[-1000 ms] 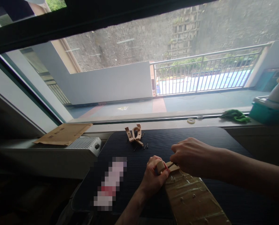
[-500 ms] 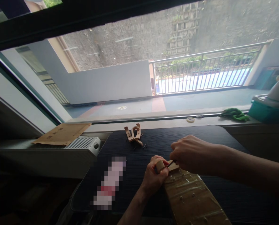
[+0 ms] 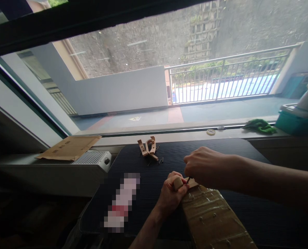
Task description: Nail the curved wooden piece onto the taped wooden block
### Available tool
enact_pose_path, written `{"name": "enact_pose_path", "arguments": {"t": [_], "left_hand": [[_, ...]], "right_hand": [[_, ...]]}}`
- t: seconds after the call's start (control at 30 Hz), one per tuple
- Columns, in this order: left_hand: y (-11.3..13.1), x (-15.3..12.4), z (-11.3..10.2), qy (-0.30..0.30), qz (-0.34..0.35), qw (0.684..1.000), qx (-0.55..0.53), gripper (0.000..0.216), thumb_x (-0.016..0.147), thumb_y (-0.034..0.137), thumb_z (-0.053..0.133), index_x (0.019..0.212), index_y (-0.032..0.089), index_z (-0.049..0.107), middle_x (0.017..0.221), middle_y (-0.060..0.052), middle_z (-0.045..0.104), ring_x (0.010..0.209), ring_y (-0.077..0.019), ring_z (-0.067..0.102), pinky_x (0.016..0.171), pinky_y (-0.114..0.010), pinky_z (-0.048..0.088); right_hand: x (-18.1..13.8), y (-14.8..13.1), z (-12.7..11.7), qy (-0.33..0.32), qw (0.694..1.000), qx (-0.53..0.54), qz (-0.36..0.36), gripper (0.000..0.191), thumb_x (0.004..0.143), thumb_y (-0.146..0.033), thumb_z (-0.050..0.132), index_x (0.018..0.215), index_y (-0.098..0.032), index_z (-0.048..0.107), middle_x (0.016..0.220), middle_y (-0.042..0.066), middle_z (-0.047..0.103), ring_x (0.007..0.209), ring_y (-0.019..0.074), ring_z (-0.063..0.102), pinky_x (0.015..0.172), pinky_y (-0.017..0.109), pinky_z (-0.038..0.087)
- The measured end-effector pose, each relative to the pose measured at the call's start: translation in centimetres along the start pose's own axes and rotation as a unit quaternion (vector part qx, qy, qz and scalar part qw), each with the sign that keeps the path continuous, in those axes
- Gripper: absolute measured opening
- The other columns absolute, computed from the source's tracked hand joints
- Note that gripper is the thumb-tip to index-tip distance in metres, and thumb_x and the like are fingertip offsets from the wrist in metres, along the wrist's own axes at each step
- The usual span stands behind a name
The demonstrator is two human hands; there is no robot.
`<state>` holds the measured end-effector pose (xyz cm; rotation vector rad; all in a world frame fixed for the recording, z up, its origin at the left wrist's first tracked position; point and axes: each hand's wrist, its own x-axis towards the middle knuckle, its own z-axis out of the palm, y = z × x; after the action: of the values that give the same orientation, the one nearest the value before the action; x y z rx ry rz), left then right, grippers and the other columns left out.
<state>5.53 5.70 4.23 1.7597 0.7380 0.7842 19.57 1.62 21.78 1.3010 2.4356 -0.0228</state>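
My left hand (image 3: 166, 197) is closed around a pale wooden hook (image 3: 178, 183), holding it at the far end of a tape-wrapped board (image 3: 216, 218). Above it, my right hand (image 3: 202, 162) forms a fist on a screwdriver (image 3: 188, 180). Only the dark shaft shows; the handle is hidden in the fist. The shaft slants down to the wood beside my left fingertips, and its tip cannot be made out clearly. Small screws or nails stick out of the board's taped face. Farther back lie several wooden hooks (image 3: 151, 147) with drilled holes, with loose screws (image 3: 161, 160) near them.
The dark table (image 3: 112, 166) stands against a window sill (image 3: 190, 134). A blurred pink-white item (image 3: 123, 200) lies at its left. On the sill are a green cloth (image 3: 261, 126), a tape roll (image 3: 210, 132) and a teal box (image 3: 288, 121). A brown envelope (image 3: 69, 148) rests on the radiator (image 3: 97, 159).
My right fist has shifted slightly left and up, and the screwdriver shaft now stands steeper. My left hand and the wooden hook have stayed nearly in place.
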Motion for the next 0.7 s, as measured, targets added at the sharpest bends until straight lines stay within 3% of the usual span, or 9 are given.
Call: {"name": "enact_pose_path", "arguments": {"t": [0.27, 0.47, 0.6, 0.7], "left_hand": [[0.1, 0.0, 0.0, 0.004, -0.004, 1.000, -0.018, 0.013, 0.075, 0.022, 0.063, 0.068, 0.016, 0.055, 0.089, -0.003, 0.052, 0.084, -0.0151, 0.050, 0.074, -0.025, 0.042], [0.0, -0.1, 0.0, 0.001, 0.015, 1.000, -0.010, 0.013, 0.075, 0.023, 0.064, 0.068, 0.015, 0.056, 0.089, -0.004, 0.051, 0.086, -0.0156, 0.050, 0.077, -0.026, 0.042], [0.5, -0.1, -0.1, -0.003, 0.007, 1.000, 0.000, 0.014, 0.075, 0.022, 0.063, 0.066, 0.015, 0.055, 0.088, -0.004, 0.051, 0.085, -0.0153, 0.050, 0.076, -0.026, 0.042], [0.6, 0.0, -0.1, 0.002, 0.002, 1.000, -0.001, 0.014, 0.075, 0.022, 0.063, 0.066, 0.015, 0.055, 0.088, -0.004, 0.052, 0.084, -0.0154, 0.051, 0.075, -0.026, 0.042]], "right_hand": [[1.4, 0.2, -0.5, -0.001, 0.999, 0.020, -0.039, 0.015, 0.074, -0.007, 0.055, 0.074, -0.014, 0.068, 0.073, 0.006, 0.064, 0.062, 0.0135, 0.055, 0.047, 0.025, 0.029], [1.3, 0.5, -1.2, -0.007, 0.998, 0.046, 0.047, 0.012, 0.076, -0.020, 0.057, 0.074, -0.016, 0.069, 0.066, 0.007, 0.063, 0.058, 0.0148, 0.053, 0.048, 0.028, 0.031], [1.6, 0.4, -2.5, -0.048, 0.998, 0.036, 0.010, 0.016, 0.068, -0.015, 0.061, 0.082, -0.015, 0.068, 0.066, 0.003, 0.061, 0.056, 0.0131, 0.051, 0.046, 0.025, 0.030], [2.0, 0.3, -2.8, -0.046, 0.999, 0.003, -0.020, 0.016, 0.064, -0.006, 0.059, 0.075, -0.013, 0.066, 0.064, 0.002, 0.059, 0.053, 0.0108, 0.047, 0.044, 0.024, 0.029]]}}
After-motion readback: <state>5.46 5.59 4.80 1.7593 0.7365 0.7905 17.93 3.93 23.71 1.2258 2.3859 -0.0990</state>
